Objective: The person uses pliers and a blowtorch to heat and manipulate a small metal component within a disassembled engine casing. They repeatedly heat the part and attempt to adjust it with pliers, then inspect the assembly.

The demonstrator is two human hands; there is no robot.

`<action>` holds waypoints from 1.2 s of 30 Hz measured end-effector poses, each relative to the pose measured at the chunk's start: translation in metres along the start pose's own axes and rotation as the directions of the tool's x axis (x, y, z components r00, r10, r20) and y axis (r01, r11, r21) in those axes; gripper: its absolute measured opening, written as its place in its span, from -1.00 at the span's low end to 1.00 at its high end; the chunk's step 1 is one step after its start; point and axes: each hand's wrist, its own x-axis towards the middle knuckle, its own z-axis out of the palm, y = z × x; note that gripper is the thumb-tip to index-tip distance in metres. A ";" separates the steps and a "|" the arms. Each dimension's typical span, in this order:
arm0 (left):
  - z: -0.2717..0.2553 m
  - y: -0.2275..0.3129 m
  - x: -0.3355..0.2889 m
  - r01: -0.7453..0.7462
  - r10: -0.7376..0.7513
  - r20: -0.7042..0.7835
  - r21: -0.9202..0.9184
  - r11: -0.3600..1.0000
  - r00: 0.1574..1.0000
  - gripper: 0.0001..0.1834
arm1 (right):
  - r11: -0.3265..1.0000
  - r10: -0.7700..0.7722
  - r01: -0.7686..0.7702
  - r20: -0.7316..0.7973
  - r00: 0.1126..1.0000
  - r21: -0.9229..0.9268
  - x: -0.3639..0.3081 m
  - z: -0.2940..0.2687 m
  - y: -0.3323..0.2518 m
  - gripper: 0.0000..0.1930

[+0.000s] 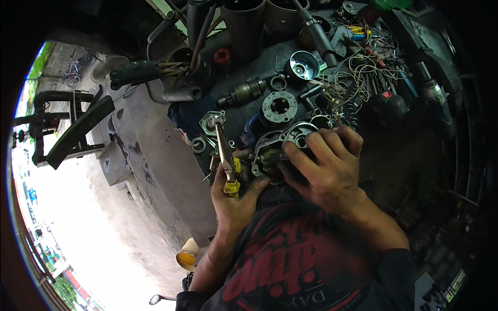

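My left hand (234,207) is closed around pliers with yellow grips (231,187), their long grey metal end pointing up and away from me. Just beyond that end lies a flat metal flange part (208,122). My right hand (327,168) grips a cast metal housing (284,139) with round openings, holding it close in front of my shirt. My right fingers are bent over its right side, and their tips are partly hidden. The housing's lower part is in shadow. A small toothed gear (197,145) lies left of the pliers.
Beyond the housing, the dark workbench (249,62) bears a round ring with holes (279,107), a splined shaft (242,92) and a metal cup (302,66). Tangled wires (358,72) spread at the right. A power tool (389,106) lies there too. Concrete floor (166,166) extends left.
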 end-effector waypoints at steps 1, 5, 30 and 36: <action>-0.001 0.000 0.000 0.002 -0.002 -0.003 0.034 0.999 1.000 -0.34 | 1.000 -0.002 0.002 0.007 1.000 -0.005 -0.001 0.001 -0.002 -0.62; -0.002 0.003 0.002 -0.012 0.012 0.000 0.050 0.999 1.000 -0.34 | 1.000 0.007 -0.007 0.034 0.999 -0.003 -0.003 0.001 -0.006 -0.61; -0.001 0.007 0.007 -0.006 0.007 -0.013 0.111 0.994 1.000 -0.36 | 0.997 0.052 -0.051 0.018 0.999 -0.061 0.008 0.001 -0.005 -0.65; 0.000 0.004 0.008 0.008 -0.008 -0.010 0.022 1.000 1.000 -0.38 | 0.997 0.038 -0.036 0.035 0.999 -0.062 0.009 0.000 -0.006 -0.65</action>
